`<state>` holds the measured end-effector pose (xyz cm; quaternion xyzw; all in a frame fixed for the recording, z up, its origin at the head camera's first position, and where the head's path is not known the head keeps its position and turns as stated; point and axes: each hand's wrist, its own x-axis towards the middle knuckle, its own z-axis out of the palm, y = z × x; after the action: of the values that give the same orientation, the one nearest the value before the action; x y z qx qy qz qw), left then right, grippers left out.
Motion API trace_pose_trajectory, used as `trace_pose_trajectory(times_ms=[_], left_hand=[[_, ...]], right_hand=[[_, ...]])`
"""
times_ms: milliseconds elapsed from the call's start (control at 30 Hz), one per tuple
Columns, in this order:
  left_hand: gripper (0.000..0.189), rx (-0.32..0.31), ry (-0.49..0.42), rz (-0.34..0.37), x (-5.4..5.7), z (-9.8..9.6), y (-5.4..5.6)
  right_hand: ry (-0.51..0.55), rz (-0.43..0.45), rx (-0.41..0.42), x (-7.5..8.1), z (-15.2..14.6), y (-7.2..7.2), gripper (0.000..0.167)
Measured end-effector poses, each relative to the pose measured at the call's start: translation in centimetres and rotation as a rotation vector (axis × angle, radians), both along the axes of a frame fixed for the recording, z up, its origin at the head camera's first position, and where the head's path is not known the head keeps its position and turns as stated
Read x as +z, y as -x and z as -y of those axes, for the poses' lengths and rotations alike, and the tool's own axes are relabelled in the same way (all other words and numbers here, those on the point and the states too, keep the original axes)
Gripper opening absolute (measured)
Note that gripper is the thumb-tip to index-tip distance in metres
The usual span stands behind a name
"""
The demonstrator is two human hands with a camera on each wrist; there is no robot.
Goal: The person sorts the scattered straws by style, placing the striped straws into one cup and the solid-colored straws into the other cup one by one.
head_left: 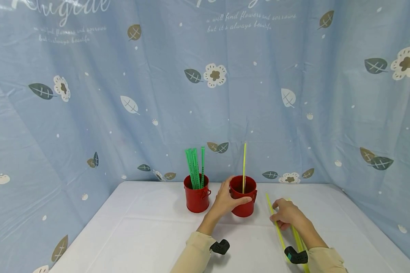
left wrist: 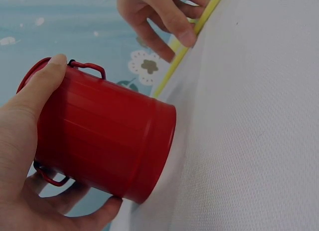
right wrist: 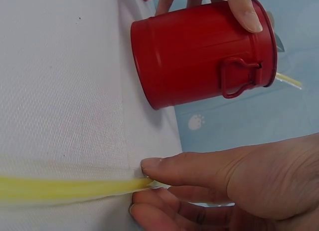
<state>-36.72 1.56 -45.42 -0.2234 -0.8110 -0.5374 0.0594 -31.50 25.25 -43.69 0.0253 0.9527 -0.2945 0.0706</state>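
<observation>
My left hand [head_left: 225, 199] grips a small red metal bucket [left wrist: 99, 131], thumb at the rim and fingers round its side. The bucket stands upright, with one yellow wrapped straw [head_left: 244, 163] upright inside. To its right, my right hand [head_left: 288, 214] pinches another yellow straw [right wrist: 75, 187] between thumb and fingers, low over the table. More yellow straws [head_left: 298, 239] lie partly hidden beneath that hand and wrist. A second red bucket [head_left: 197, 201], left of my left hand, holds several green wrapped straws [head_left: 194, 167].
A white cloth covers the table [head_left: 140, 227]. Right behind its back edge hangs a blue curtain [head_left: 174, 106] with leaf and flower prints. Each wrist wears a small black device [head_left: 220, 247].
</observation>
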Motion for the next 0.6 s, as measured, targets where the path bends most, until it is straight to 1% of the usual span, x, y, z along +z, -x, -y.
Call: trace_pose_trajectory(times_ms=[600], left_hand=[[0.093, -0.006, -0.008, 0.002, 0.07, -0.06, -0.12]], right_hand=[[0.012, -0.018, 0.012, 0.08, 0.02, -0.21, 0.045]])
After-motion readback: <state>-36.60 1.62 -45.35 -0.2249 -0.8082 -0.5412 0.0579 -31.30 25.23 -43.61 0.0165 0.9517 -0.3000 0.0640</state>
